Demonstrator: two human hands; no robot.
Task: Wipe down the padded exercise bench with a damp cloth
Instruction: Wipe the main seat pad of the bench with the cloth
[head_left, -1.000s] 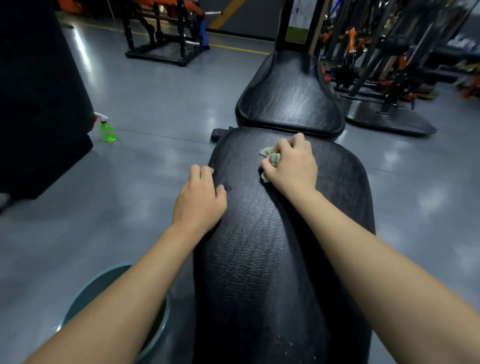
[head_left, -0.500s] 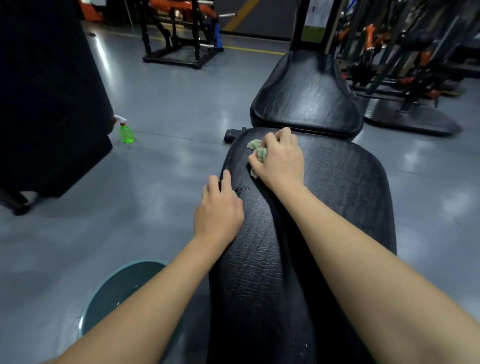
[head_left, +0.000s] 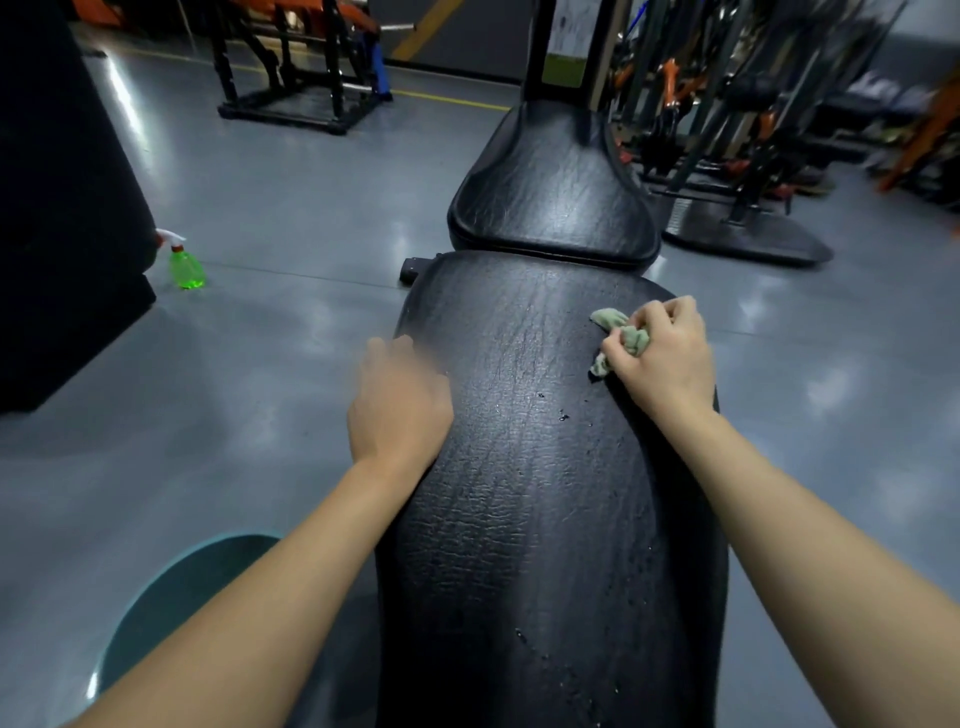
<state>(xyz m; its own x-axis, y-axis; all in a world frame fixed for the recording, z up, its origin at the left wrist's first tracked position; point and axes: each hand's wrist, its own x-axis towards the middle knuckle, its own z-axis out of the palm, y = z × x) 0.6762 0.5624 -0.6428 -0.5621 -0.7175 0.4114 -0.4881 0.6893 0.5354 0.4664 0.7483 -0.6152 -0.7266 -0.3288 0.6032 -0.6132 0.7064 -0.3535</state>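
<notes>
One spray bottle (head_left: 186, 265): it is stood on the floor far to the left, well apart from the bench. It is not being touched.
Bowl (head_left: 208, 571): a blue-green bowl is seen on the floor by the near left side of the bench. Part of it is hidden by the left arm.
Left hand (head_left: 397, 410): it is laid on the left edge of the bench pad, and nothing is held in it. The fingers are blurred. The same edge was touched half a second ago.
Bench pad (head_left: 535, 519): the long black pad is stretched out in the middle.
Far pad (head_left: 550, 202): a second black pad is set just past the long one. No hand is on it.
Water drops (head_left: 563, 415): a few are seen between the hands, and more lie lower down. So the near part is probably not wiped yet.
Cloth (head_left: 621, 335): it is bunched up and pressed on the pad near the right edge. Half a second ago it was over by the left side, so one swipe has been made across the far end.
Right hand (head_left: 665, 358): the cloth is squeezed tight in its curled fingers.
</notes>
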